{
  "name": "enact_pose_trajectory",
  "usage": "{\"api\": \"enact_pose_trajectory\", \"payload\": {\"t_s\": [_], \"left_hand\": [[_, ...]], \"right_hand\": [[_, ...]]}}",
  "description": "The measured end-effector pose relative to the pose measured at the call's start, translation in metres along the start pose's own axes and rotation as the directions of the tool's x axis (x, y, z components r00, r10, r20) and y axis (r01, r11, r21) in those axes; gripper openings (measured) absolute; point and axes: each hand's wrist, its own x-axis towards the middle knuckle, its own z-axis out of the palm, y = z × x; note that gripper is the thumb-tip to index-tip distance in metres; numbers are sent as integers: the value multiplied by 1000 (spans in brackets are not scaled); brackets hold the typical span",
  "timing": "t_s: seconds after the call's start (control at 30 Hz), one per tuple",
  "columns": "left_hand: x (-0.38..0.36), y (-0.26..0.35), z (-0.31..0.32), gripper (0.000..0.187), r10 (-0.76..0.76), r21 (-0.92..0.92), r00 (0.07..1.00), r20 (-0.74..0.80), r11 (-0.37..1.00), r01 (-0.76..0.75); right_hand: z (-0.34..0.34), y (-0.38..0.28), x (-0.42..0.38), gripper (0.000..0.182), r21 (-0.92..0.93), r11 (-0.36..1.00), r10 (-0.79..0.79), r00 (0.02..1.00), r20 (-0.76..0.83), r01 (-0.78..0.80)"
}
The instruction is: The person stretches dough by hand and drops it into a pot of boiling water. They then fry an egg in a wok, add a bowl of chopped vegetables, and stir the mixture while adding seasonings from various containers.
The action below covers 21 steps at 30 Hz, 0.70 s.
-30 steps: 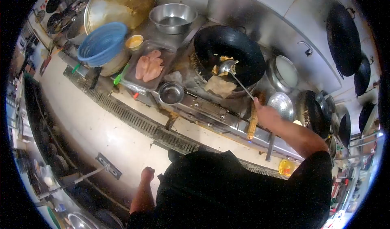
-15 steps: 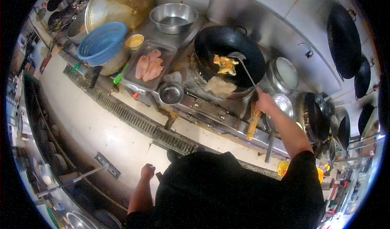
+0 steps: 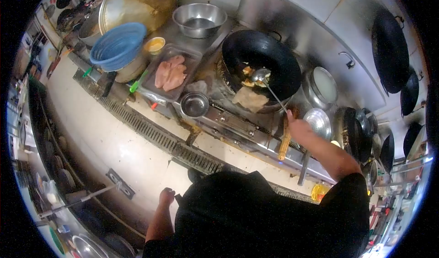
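My right hand [image 3: 299,127] is closed round the handle of a metal ladle [image 3: 261,74]. The ladle's bowl rests inside a large black wok [image 3: 281,59], on pieces of yellow-and-white fried egg [image 3: 248,83] that it partly covers. A folded beige cloth [image 3: 250,99] lies over the wok's near rim. Down by my body, away from the stove, hangs my left hand [image 3: 167,196]. Its fingers are curled, and nothing shows in them.
Left of the wok are a tray of raw chicken [image 3: 170,72], a small metal bowl [image 3: 194,104], a steel basin [image 3: 200,20] and a blue basin [image 3: 118,46]. To the right stand a metal pot [image 3: 322,86], a strainer [image 3: 316,123] and a bamboo brush [image 3: 284,143].
The ladle has come down and toward me in the wok, onto the egg, which now sits lower and is partly covered. My right forearm has shifted slightly right and down.
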Motion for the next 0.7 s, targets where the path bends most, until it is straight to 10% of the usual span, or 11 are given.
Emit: {"api": "enact_pose_trajectory", "payload": {"t_s": [0.33,0.5,0.6,0.7], "left_hand": [[-5,28,-8,38,-31,-18,998,52,999,32],[-4,-2,3,37,41,3,993,107,999,-41],[-15,18,-13,37,-119,-86,992,51,989,123],[-13,-15,4,37,-66,-29,997,27,997,67]], "right_hand": [[-14,-8,18,78,-38,999,5,1000,-23,-6],[-37,-3,42,69,692,719,138,990,-39,-73],[3,14,35,69,566,820,94,953,-288,91],[-9,24,-11,69,754,653,49,989,-141,76]]}}
